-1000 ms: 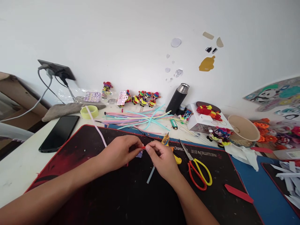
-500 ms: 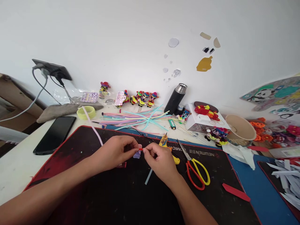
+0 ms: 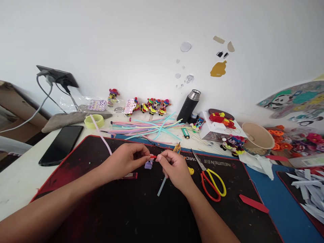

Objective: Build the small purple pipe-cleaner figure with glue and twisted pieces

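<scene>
Above the dark mat, a small red strip (image 3: 153, 157) spans the gap between my two hands. My left hand (image 3: 129, 162) is closed in a pinch on its left end. At the other end, the thumb and forefinger of my right hand (image 3: 173, 167) pinch it too. A small purple fuzzy piece (image 3: 149, 164) shows just beneath the strip; whether it is held or lies on the mat I cannot tell. Partly hidden behind my right hand is a yellow glue gun (image 3: 177, 147), with a translucent glue stick (image 3: 162, 187) poking out below the hand.
Scissors (image 3: 211, 179) with red and yellow handles lie to the right, near a red strip of material (image 3: 253, 204). Pastel pipe cleaners (image 3: 152, 128) spread behind the mat (image 3: 121, 209). A black flask (image 3: 188, 108) stands by the wall; a phone (image 3: 60, 145) lies left.
Both hands have risen slightly, and the red strip now shows more plainly between the fingertips, above the purple piece. The view has shifted a little.
</scene>
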A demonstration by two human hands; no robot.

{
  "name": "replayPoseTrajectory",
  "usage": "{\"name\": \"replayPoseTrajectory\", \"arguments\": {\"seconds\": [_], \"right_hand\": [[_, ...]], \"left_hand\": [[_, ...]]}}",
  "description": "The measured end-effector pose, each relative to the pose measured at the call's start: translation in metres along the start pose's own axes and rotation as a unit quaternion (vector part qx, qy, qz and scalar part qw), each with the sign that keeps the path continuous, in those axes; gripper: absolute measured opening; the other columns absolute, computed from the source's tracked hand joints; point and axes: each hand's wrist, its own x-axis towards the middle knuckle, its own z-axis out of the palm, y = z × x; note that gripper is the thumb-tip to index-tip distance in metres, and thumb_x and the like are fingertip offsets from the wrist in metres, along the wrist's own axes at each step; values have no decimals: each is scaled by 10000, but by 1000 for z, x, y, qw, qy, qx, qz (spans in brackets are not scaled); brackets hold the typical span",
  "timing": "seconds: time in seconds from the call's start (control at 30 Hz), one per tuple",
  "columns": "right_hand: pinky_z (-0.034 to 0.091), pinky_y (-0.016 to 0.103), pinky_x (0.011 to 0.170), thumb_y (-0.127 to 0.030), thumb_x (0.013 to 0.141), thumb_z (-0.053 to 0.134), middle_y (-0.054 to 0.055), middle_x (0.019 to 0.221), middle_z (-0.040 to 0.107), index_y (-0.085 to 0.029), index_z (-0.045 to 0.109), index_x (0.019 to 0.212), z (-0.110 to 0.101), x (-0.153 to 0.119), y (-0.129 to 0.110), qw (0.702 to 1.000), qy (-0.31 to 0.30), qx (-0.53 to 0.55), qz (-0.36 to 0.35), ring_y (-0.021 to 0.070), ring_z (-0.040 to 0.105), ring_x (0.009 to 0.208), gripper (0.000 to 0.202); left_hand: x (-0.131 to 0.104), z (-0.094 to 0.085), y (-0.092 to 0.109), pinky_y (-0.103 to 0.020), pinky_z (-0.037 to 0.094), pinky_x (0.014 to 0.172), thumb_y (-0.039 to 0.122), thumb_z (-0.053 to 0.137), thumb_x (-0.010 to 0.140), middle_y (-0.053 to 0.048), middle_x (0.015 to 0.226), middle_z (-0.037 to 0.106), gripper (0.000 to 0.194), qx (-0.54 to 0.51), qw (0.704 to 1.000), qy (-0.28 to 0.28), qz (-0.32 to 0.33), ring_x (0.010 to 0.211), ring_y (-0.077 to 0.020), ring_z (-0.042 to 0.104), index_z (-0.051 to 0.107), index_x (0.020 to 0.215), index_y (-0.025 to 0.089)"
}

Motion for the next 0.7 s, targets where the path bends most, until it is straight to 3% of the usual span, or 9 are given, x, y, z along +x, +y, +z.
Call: {"name": "replayPoseTrajectory", "arguments": {"seconds": [0.17, 0.4, 0.7], "right_hand": [[302, 207, 407, -468, 959, 621, -92, 491, 456, -184, 642, 853, -5, 3, -4, 998, 31, 49, -7, 77, 402, 379, 304], [332, 203, 410, -451, 960, 656, -76, 578, 500, -200, 662, 954, 3, 1, 3, 999, -17, 39, -22, 87, 423, 430, 251], [313, 226, 446, -451, 1013, 579, -77, 512, 462, -199, 652, 873, 1, -2, 4, 993, 9, -104, -59, 100, 427, 428, 297]], "left_hand": [[-1, -2, -1, -244, 441, 644, 428, 638, 915, 1, 801, 719, 253, -6, 1000, 29, -5, 722, -164, 604, 713, 834, 200], [-1, 3, 2, -237, 417, 610, 404, 631, 923, 14, 741, 692, 239, 2, 1000, 16, 6, 675, -150, 574, 720, 837, 200], [0, 4, 1, -260, 434, 683, 443, 593, 959, -7, 834, 740, 297, 34, 999, 16, 30, 747, -169, 624, 732, 864, 199]]}}
